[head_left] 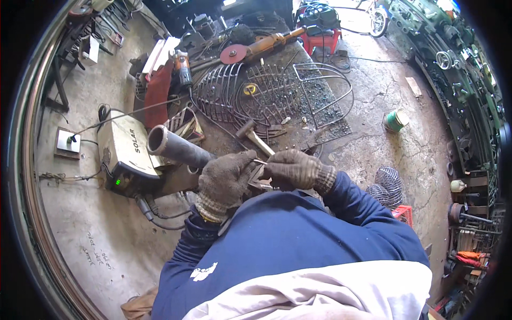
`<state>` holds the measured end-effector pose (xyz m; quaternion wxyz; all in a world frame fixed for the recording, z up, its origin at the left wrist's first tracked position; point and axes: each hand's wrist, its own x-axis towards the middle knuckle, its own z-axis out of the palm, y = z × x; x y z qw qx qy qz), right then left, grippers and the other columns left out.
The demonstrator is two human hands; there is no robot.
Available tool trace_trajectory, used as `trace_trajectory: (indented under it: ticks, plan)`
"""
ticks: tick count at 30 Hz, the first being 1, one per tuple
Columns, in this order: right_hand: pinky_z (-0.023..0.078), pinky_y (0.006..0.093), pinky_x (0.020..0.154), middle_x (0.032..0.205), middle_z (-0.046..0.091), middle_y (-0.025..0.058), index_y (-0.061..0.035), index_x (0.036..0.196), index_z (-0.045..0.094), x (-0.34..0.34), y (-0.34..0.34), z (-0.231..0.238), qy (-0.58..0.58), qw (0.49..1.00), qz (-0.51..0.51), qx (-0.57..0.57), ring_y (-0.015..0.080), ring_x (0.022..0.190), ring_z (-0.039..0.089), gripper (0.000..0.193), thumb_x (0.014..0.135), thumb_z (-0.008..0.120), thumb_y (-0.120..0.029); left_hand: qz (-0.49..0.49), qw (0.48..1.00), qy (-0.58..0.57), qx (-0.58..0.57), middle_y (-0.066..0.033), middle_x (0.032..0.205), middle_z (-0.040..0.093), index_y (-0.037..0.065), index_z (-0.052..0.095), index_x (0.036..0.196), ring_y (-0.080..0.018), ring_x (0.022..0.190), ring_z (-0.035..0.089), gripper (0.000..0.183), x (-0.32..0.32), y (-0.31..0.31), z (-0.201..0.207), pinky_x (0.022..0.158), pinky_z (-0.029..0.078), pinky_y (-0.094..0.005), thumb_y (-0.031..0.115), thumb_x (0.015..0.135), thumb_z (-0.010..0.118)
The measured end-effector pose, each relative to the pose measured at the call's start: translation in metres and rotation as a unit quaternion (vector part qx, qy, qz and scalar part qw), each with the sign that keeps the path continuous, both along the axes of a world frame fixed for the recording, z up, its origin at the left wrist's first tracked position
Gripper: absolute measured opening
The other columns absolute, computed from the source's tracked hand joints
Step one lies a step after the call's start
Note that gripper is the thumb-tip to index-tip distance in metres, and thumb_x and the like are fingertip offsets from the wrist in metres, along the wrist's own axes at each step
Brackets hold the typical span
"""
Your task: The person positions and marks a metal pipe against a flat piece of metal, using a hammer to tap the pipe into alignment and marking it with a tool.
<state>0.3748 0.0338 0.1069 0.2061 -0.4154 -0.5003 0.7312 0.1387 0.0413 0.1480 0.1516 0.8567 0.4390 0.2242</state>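
The gloved right hand (pixel 295 168) is closed, apparently pinching a thin metal piece (pixel 260 161) located between the hands; the gloved left hand (pixel 226 178) is curled beside it, its grip not determinable. The piece is judged light and stiff, awkward in thick gloves, and best taken near its ends. Beyond the left hand, a steel pipe (pixel 184 151) presents an open, hollow end. Right of the right hand, a red basket (pixel 404 214) is part-hidden, contents unverified.
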Motion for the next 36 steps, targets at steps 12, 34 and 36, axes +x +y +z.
trace_trajectory:
  ticks: [12,34,36]
  plan:
    - [0.057,0.0304,0.077,0.101,0.072,0.0098,0.0003,0.115,0.072,0.01,-0.012,-0.017,0.133,0.956,-0.229,0.125,0.0161,0.086,0.068,0.029,0.105,0.055,-0.021,0.096,0.738,-0.507,-0.434,-0.0149,0.116,0.072,-0.001,0.054,0.139,-0.0197,0.098,0.071,0.054,0.037,-0.019,-0.003,0.079,0.063,-0.0342,0.018,0.094,0.077]
    - [0.055,0.0475,0.095,0.117,0.068,0.0196,-0.0041,0.12,0.068,0.03,-0.009,-0.059,-0.024,0.943,-0.169,0.286,0.0404,0.108,0.067,0.027,0.095,0.059,-0.01,0.083,0.645,-0.602,-0.463,-0.0184,0.117,0.07,-0.004,0.053,0.139,-0.0276,0.099,0.074,0.04,0.058,-0.013,-0.017,0.08,0.065,-0.0417,0.012,0.103,0.058]
    - [0.055,0.0469,0.094,0.117,0.068,0.0198,-0.0034,0.119,0.068,0.031,-0.007,-0.059,-0.063,0.896,-0.169,0.406,0.0398,0.108,0.067,0.026,0.095,0.06,-0.01,0.085,0.629,-0.616,-0.467,-0.019,0.117,0.07,-0.004,0.052,0.14,-0.0286,0.099,0.074,0.04,0.06,-0.013,-0.018,0.08,0.065,-0.0427,0.011,0.103,0.057]
